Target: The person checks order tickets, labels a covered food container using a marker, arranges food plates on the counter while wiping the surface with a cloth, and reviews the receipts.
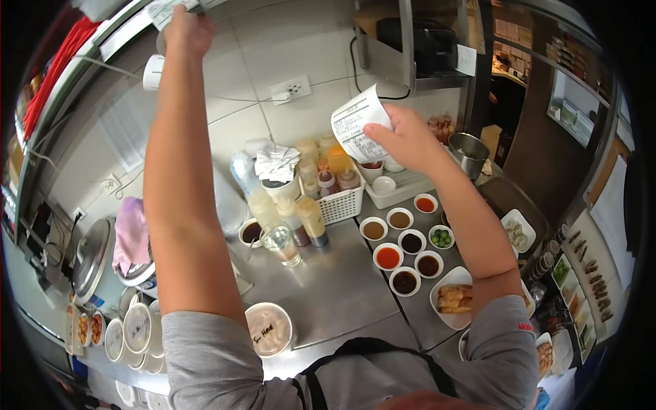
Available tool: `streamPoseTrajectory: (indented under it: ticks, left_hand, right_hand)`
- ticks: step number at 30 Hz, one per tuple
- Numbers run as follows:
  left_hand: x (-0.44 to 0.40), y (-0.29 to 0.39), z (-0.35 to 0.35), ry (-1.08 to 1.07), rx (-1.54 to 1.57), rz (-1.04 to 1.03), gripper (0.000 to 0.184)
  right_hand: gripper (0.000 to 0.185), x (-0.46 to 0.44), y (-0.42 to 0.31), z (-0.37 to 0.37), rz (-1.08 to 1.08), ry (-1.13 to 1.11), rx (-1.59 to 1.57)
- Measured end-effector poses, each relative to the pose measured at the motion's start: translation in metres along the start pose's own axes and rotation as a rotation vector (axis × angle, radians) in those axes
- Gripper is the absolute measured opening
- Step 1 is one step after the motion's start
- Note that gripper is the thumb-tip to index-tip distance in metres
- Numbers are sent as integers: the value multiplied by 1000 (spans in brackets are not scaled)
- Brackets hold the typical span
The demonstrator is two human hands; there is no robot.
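My left hand (188, 33) is raised to the top of the view, its fingers closed at a paper slip (164, 12) by the overhead rail. What exactly it grips there is hard to make out. In my right hand (410, 140) is a printed receipt (361, 126), pinched between thumb and fingers above the sauce area. Under it stand a white basket (342, 203) of squeeze bottles and several small sauce cups (388, 257). A heap of crumpled slips (277, 162) tops a white container behind the bottles.
A glass (281, 246) stands on the steel counter (335, 287), near a labelled tub (268, 329). Lidded tubs (138, 328) and a pot with a pink cloth (130, 236) are at left. Right are a dish of rolls (454, 298) and a metal pot (468, 154).
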State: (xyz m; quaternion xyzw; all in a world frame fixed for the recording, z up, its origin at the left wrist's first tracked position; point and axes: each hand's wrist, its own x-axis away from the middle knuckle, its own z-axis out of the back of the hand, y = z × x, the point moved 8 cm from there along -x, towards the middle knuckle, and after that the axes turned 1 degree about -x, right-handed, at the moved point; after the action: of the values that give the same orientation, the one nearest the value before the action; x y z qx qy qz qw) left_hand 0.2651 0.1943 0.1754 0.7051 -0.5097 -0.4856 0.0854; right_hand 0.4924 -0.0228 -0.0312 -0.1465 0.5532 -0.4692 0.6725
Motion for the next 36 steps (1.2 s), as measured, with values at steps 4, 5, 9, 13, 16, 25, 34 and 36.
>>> streamPoseTrajectory:
  ticks: [4,5,9,13,16,25,34,36]
  left_hand:
    - [19,1,-43,-125,-214,33,33]
    - [15,-1,-46,-149,-251,64,34]
    - [-3,-5,-31,-60,-218,114,35]
    - [15,8,-33,-46,-242,83,38]
    - [19,11,-36,-77,-252,84,35]
    - [-10,35,19,145,-220,-9,27]
    - [-10,48,27,118,-396,-15,29]
    - [3,49,31,229,-389,-25,25]
  right_hand:
    - [24,12,21,22,-83,2,37]
    - [24,13,25,25,-89,6,45]
    - [23,15,41,29,-149,5,6]
    - [22,17,44,20,-174,-5,-115]
    - [21,19,41,14,-180,-12,-145]
    - [22,28,42,21,-202,-32,-105]
    - [21,35,41,17,-262,-32,-195]
    - [21,36,42,15,-261,-31,-184]
